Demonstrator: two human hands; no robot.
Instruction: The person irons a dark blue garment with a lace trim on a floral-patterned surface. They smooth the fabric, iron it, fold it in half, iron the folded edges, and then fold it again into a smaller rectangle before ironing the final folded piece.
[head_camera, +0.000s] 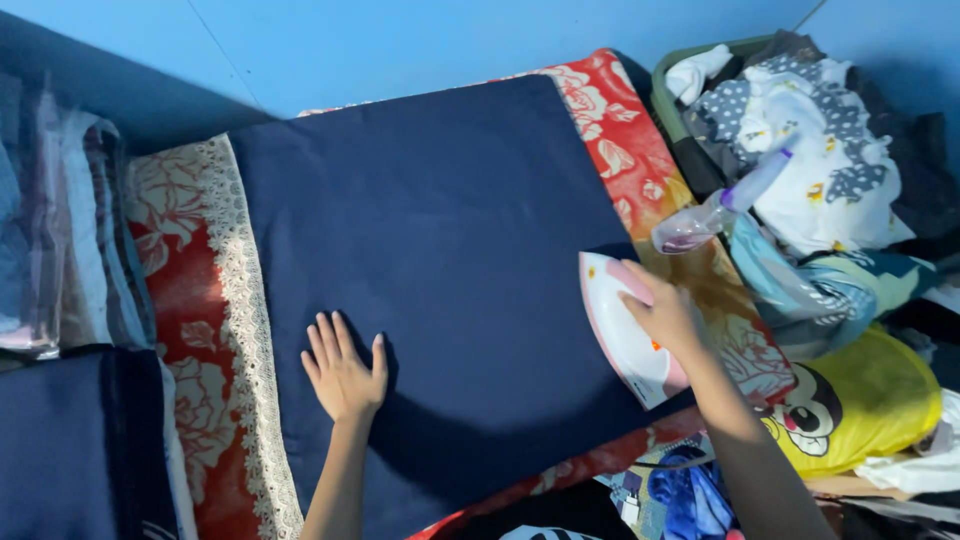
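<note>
A dark navy cloth (430, 250) lies spread flat over a red floral sheet (185, 290) with a cream lace border. My left hand (343, 372) rests palm down on the navy cloth near its front edge, fingers spread. My right hand (667, 315) grips the handle of a white and pink iron (622, 335), which sits on the cloth's right edge with its tip pointing away from me.
A plastic spray bottle (715, 210) lies on a heap of clothes (810, 150) in a green basket at the right. A yellow cartoon-print cloth (860, 400) is below it. Folded fabrics (60, 230) are stacked at the left; blue wall behind.
</note>
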